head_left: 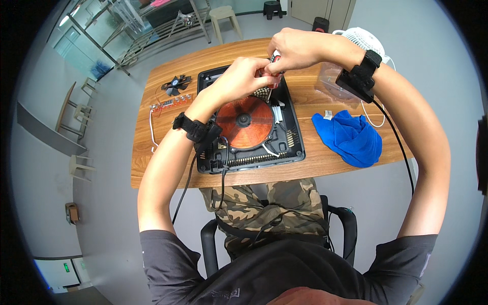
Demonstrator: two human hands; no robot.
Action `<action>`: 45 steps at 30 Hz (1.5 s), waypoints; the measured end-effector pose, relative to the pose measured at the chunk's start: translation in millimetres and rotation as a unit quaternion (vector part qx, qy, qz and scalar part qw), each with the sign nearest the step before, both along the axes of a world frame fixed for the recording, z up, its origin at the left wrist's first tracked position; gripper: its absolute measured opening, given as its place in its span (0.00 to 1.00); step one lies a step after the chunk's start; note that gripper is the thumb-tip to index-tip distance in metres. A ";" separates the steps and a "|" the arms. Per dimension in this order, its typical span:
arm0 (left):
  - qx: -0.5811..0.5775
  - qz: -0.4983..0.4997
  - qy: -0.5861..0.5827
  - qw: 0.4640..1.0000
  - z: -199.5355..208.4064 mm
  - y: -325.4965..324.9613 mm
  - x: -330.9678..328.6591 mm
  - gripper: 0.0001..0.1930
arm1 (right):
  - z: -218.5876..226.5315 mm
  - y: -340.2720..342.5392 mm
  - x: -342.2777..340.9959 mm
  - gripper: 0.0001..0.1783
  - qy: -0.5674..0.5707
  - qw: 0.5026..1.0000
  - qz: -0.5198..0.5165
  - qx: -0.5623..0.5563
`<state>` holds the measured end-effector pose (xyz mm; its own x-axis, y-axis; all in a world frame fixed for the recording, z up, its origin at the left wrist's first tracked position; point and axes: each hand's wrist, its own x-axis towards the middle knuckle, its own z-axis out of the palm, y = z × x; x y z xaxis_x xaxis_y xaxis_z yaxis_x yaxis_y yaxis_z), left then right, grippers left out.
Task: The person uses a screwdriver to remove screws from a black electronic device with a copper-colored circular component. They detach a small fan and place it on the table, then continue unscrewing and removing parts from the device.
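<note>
An opened induction cooker base point(249, 163) lies on the table, a black shell with its inside showing. In its middle sits a round copper coil point(244, 122) with a dark hub. Over the far right part of the shell, my right hand point(295, 50) is closed round the red-and-dark handle of what looks like a screwdriver point(276, 56). Close beside it, my left hand point(243, 77) has its fingers pinched together just below that handle. The tool's tip and whatever the left fingers grip are hidden by the hands.
On the wooden table point(173, 170), a small black fan point(176, 85) and a narrow circuit board point(170, 104) with wires lie left of the shell. To the right are a blue cloth point(351, 138), a clear plastic box point(333, 84) and a white fan point(363, 39). Black cables run from both wrist straps.
</note>
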<state>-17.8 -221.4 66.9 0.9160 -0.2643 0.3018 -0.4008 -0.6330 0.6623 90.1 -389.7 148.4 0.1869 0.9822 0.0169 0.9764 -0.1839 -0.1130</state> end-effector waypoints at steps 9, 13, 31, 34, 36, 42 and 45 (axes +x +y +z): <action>0.018 0.009 0.028 0.999 -2.1 6.8 1.2 0.10 | 2.1 8.8 -1.7 0.29 -0.009 0.999 -0.028 -0.033; 0.024 0.003 0.032 0.999 -2.1 4.4 4.7 0.10 | -1.6 5.3 2.4 0.29 0.009 0.999 -0.038 -0.025; -0.055 0.055 0.019 0.997 -17.8 14.2 6.0 0.13 | -12.0 36.5 8.3 0.27 0.032 0.998 -0.030 -0.038; -0.042 0.063 0.015 0.997 -30.5 22.8 15.6 0.14 | -14.0 37.4 12.3 0.27 0.024 0.999 -0.013 -0.018; -0.012 0.069 0.048 0.996 -32.0 30.2 17.9 0.13 | -15.3 41.4 13.3 0.27 0.019 1.000 0.000 -0.005; 0.001 0.067 0.086 0.994 -30.0 27.9 14.5 0.10 | -15.2 31.7 1.6 0.23 0.039 0.999 -0.027 0.017; -0.006 0.064 0.084 0.994 -24.9 23.7 11.7 0.10 | -22.5 37.6 7.4 0.22 -0.011 1.000 0.012 0.020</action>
<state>-6.1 -197.7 42.0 0.9799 -0.1387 0.1434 -0.1995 -0.6629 0.7217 97.5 -352.2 125.9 0.1617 0.9851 0.0593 0.9829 -0.1554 -0.0988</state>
